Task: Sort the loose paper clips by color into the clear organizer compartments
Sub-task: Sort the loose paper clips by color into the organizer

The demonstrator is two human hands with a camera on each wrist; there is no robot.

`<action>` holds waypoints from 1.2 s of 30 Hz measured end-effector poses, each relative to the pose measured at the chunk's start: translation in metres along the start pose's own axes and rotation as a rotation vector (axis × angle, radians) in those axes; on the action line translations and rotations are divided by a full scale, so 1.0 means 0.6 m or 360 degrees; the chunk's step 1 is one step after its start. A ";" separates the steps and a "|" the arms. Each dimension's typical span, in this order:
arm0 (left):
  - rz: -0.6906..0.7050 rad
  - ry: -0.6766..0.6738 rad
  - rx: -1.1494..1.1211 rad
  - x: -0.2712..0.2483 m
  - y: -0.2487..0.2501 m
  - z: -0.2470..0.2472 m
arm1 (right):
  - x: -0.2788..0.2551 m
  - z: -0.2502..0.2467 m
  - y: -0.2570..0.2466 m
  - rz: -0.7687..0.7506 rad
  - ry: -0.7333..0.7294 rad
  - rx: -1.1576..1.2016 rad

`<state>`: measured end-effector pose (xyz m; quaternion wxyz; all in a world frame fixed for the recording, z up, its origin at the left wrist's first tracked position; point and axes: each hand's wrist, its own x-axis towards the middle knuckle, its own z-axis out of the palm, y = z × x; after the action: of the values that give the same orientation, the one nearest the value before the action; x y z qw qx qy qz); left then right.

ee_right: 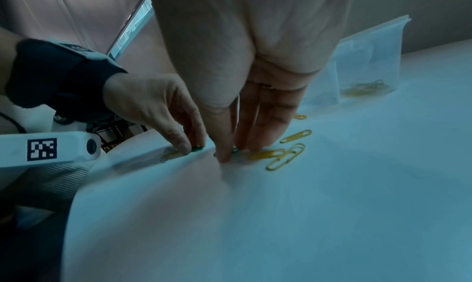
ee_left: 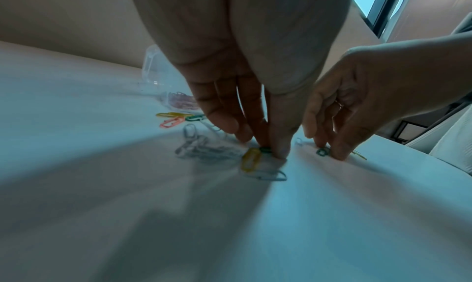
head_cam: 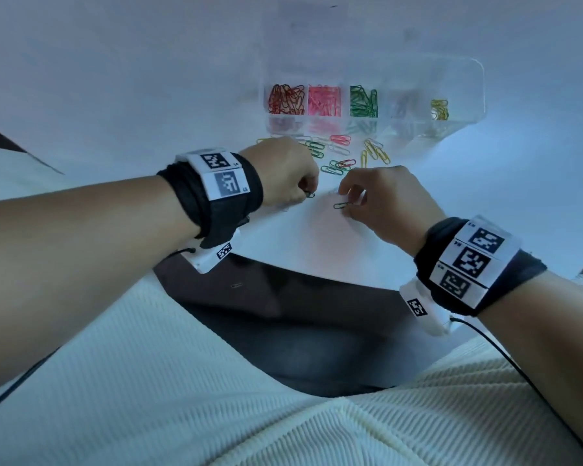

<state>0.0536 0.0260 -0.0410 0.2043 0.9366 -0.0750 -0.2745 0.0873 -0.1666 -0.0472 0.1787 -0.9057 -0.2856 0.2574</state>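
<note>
left hand (head_cam: 288,173): fingers curled down onto the white table (head_cam: 148,95); thumb and fingertips pinch a green clip (ee_left: 265,149) against the surface; a yellow clip (ee_left: 251,159) lies touching it, just under the thumb
right hand (head_cam: 381,200): fingers bent, thumb and forefinger pinching a second green clip (head_cam: 341,205); the clip sticks out toward the left hand, low over the table
loose clips (head_cam: 337,153): mixed colours scattered just beyond both sets of knuckles, between the hands and the box
organizer (head_cam: 465,95): clear box well beyond the fingertips; red, pink and green compartments fairly full, yellow one holding few; one between green and yellow too pale to read
green compartment (head_cam: 363,101): ahead of the right hand, past the loose clips
risk, left pinch: the yellow clip may ride up with the green one, since they touch; it could land in the wrong compartment
risk, slip: thin wire on a smooth top; a shallow pinch could flick a clip away
risk, edge: both hands work near the table's near edge; one clip (head_cam: 237,285) seems to lie on the dark floor below already
risk, carry: reaching over the scatter could drag clips with a wrist or cuff
</note>
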 end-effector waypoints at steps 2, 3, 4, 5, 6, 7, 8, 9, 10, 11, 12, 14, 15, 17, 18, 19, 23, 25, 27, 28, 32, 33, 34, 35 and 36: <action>-0.0018 0.0020 -0.0012 -0.001 0.002 0.001 | 0.000 0.003 0.001 0.0042 -0.0029 0.0011; -0.0017 0.0040 -0.0015 -0.001 0.003 0.001 | 0.000 0.004 -0.001 0.0059 -0.0037 0.0005; -0.0022 0.0057 -0.0025 -0.001 0.002 0.003 | -0.001 0.007 0.000 0.0064 -0.0035 -0.0007; -0.0033 0.0066 -0.0038 -0.001 0.002 0.003 | -0.002 0.008 -0.001 0.0063 -0.0024 -0.0018; -0.0046 0.0073 -0.0054 -0.001 0.001 0.003 | -0.003 0.007 -0.002 0.0066 -0.0021 -0.0013; -0.0064 0.0083 -0.0078 -0.001 0.001 0.001 | -0.004 0.003 -0.006 0.0091 -0.0028 0.0022; -0.0089 0.0107 -0.0130 0.000 0.002 -0.003 | -0.002 -0.002 -0.007 0.0143 -0.0034 0.0097; -0.0129 0.0142 -0.0215 0.000 0.003 -0.008 | 0.002 -0.010 -0.009 0.0228 -0.0038 0.0229; -0.0175 0.0201 -0.0321 0.002 0.002 -0.013 | 0.006 -0.018 -0.008 0.0340 -0.0041 0.0456; -0.0234 0.0261 -0.0428 0.005 0.001 -0.018 | 0.010 -0.025 -0.008 0.0447 -0.0038 0.0751; -0.0282 0.0312 -0.0521 0.008 0.001 -0.021 | 0.014 -0.030 -0.007 0.0515 -0.0020 0.1075; -0.0333 0.0367 -0.0649 0.010 -0.001 -0.024 | 0.018 -0.037 -0.006 0.0570 0.0018 0.1590; -0.0344 0.0369 -0.0696 0.010 0.000 -0.026 | 0.017 -0.039 -0.007 0.0582 0.0016 0.1722; -0.0358 0.0373 -0.0756 0.010 0.000 -0.027 | 0.015 -0.039 -0.006 0.0562 0.0004 0.1823; -0.0367 0.0388 -0.0736 0.009 -0.001 -0.026 | 0.016 -0.037 -0.005 0.0541 0.0000 0.1786; -0.0373 0.0401 -0.0659 0.009 -0.003 -0.025 | 0.017 -0.036 -0.004 0.0516 0.0002 0.1655; -0.0326 0.0313 -0.0319 0.000 -0.008 -0.023 | 0.016 -0.028 0.002 0.0382 0.0099 0.0570; -0.0288 0.0251 -0.0215 -0.004 -0.010 -0.023 | 0.011 -0.022 0.003 0.0278 0.0103 0.0308; -0.0282 0.0250 -0.0136 -0.004 -0.009 -0.023 | 0.009 -0.016 0.005 0.0221 0.0112 0.0179; -0.0286 0.0260 -0.0110 -0.005 -0.008 -0.024 | 0.009 -0.014 0.007 0.0203 0.0121 0.0127; -0.0307 0.0234 -0.0052 -0.007 -0.006 -0.022 | 0.010 -0.013 0.006 0.0174 0.0118 0.0021; -0.0316 0.0229 -0.0051 -0.007 -0.007 -0.021 | 0.011 -0.013 0.006 0.0162 0.0126 0.0010; -0.0325 0.0228 -0.0053 -0.007 -0.007 -0.020 | 0.012 -0.012 0.007 0.0144 0.0147 -0.0004; -0.0330 0.0232 -0.0058 -0.006 -0.008 -0.018 | 0.013 -0.011 0.008 0.0128 0.0175 -0.0019; -0.0327 0.0238 -0.0069 -0.004 -0.010 -0.016 | 0.015 -0.010 0.010 0.0120 0.0204 -0.0031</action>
<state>0.0570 0.0355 -0.0349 0.2003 0.9526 0.0428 -0.2249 0.0997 -0.1666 -0.0485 0.1780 -0.9321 -0.2418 0.2025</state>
